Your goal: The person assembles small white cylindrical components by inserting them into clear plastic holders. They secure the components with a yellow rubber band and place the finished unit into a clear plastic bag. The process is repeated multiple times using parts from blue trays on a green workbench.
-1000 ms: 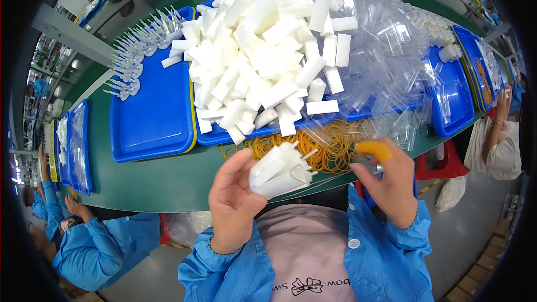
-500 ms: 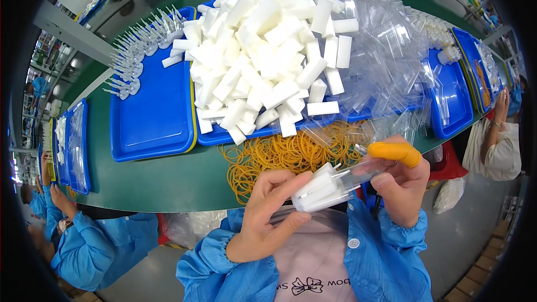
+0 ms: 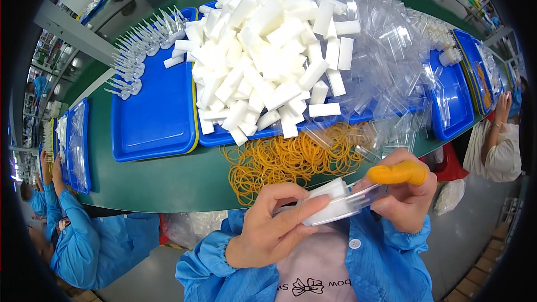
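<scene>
In front of my chest, my left hand [image 3: 274,221] grips a bundle of white foam blocks [image 3: 334,211] between thumb and fingers. My right hand [image 3: 405,198], with a yellow finger cot [image 3: 398,173] on one finger, pinches a clear plastic sleeve [image 3: 366,196]. The sleeve's left end meets the right end of the blocks; whether it is around them or only beside them I cannot tell. My fingers hide part of the bundle. Just beyond my hands lies a heap of yellow rubber bands [image 3: 285,159].
White foam blocks [image 3: 257,61] and clear plastic sleeves [image 3: 386,50] are piled high on blue trays. At left, a blue tray [image 3: 154,126] bears thin upright white pieces [image 3: 134,59] along its far edge. Another blue tray [image 3: 453,117] stands at right. Co-workers sit on both sides.
The bundle has turned, and the thin rods that stuck out of its right end no longer show. My right hand has moved slightly down and right, still pinching the sleeve.
</scene>
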Demonstrator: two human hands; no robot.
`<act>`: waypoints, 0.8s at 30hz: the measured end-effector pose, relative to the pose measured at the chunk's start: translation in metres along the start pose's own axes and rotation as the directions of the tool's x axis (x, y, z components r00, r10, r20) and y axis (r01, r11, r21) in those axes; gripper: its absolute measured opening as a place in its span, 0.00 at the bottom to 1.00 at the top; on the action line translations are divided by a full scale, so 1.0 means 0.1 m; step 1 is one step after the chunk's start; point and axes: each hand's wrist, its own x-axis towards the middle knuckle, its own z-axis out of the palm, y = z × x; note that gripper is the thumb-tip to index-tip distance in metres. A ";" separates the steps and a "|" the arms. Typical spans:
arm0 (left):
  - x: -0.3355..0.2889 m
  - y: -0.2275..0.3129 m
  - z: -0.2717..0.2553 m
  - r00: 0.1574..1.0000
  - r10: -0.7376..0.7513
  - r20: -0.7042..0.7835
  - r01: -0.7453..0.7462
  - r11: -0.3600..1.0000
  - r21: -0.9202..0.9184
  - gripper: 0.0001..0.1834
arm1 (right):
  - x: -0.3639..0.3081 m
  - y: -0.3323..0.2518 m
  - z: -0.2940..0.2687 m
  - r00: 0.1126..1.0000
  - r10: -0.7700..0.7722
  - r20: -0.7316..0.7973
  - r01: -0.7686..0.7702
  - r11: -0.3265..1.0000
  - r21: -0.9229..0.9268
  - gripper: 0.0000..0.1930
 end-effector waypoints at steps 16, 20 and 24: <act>0.08 -0.15 0.05 0.865 -0.500 -0.039 0.245 0.489 -0.837 0.24 | 0.07 0.16 -0.03 0.992 -0.114 -0.047 0.092 0.940 -0.327 0.12; 0.02 -0.23 0.05 0.941 -0.335 -0.054 0.189 0.648 -0.738 0.23 | 0.02 0.12 0.02 0.993 -0.109 0.034 0.114 0.932 -0.343 0.13; -0.04 -0.20 0.07 0.959 -0.281 -0.047 0.160 0.668 -0.727 0.23 | -0.03 0.09 0.09 0.995 -0.087 0.050 0.098 0.947 -0.304 0.13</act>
